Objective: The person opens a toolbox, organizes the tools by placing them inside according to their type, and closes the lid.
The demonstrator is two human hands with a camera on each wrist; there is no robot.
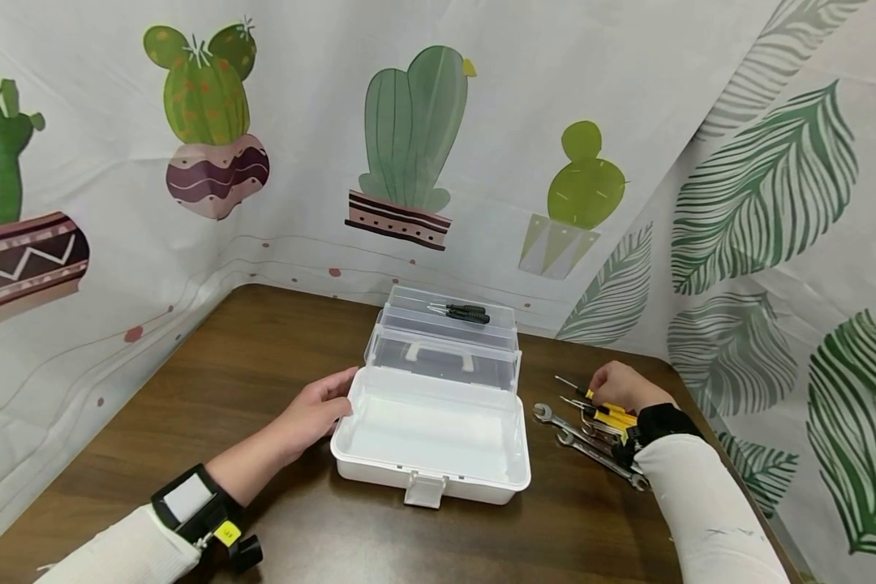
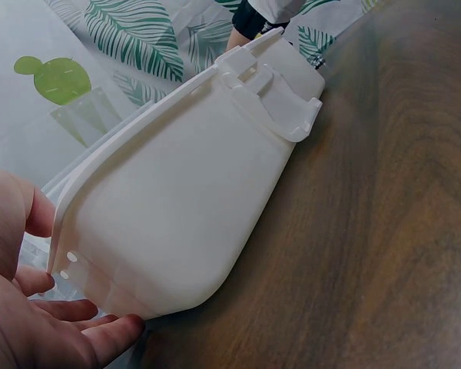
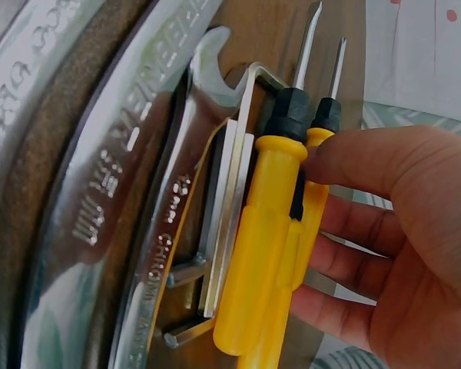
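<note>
A white plastic toolbox point(image 1: 431, 480) stands on the table with its clear lid point(image 1: 427, 357) swung back. My left hand point(image 1: 321, 414) grips its left end; in the left wrist view the thumb is at the rim and the fingertips point(image 2: 119, 334) lie against the outer wall, low down. Off to the right, my right hand point(image 1: 620, 388) pinches a yellow-handled screwdriver point(image 3: 315, 211) between thumb and fingers. Another yellow screwdriver point(image 3: 261, 246) lies right beside it, alongside L-shaped hex keys point(image 3: 234, 207) and several metal wrenches point(image 3: 165, 223).
Two small black-handled screwdrivers point(image 1: 470, 314) lie on the opened lid. The wooden table point(image 1: 321, 535) ends at a printed cloth backdrop point(image 1: 299, 203) behind and to the right. A white latch point(image 1: 425, 490) hangs from the box's front.
</note>
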